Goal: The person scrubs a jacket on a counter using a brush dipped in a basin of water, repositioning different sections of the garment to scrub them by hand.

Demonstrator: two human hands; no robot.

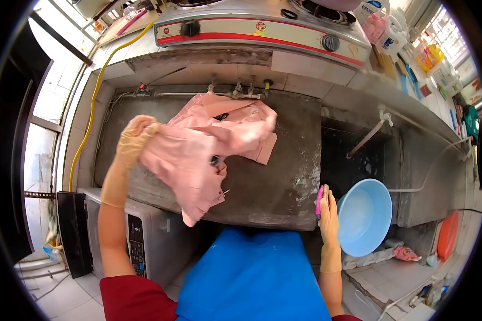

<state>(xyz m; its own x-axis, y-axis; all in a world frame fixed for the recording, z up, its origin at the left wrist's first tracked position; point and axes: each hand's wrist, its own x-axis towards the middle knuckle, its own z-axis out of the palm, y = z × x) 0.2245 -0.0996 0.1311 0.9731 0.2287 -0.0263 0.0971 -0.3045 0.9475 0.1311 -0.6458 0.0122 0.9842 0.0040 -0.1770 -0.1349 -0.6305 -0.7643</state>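
Observation:
A pink shirt (187, 144), wet-looking and crumpled with dark patches on it, lies across the grey stone slab (273, 198). My left hand (136, 131), in a cream rubber glove, is closed on the shirt's left edge and lifts that part. Part of the cloth is blurred. My right hand (329, 214), gloved the same way, is at the slab's right front edge. It grips a magenta scrub brush (320, 200), seen edge-on, its bristles hard to make out. Just right of that hand sits a light blue basin (365, 216).
A gas stove (262, 35) stands on the ledge behind the slab. Taps (238, 91) line the back wall. To the right is a dark sink (353, 155) with a plastic tap (384, 115). A grey microwave (150, 235) stands at front left; a yellow hose (95, 96) runs along the left.

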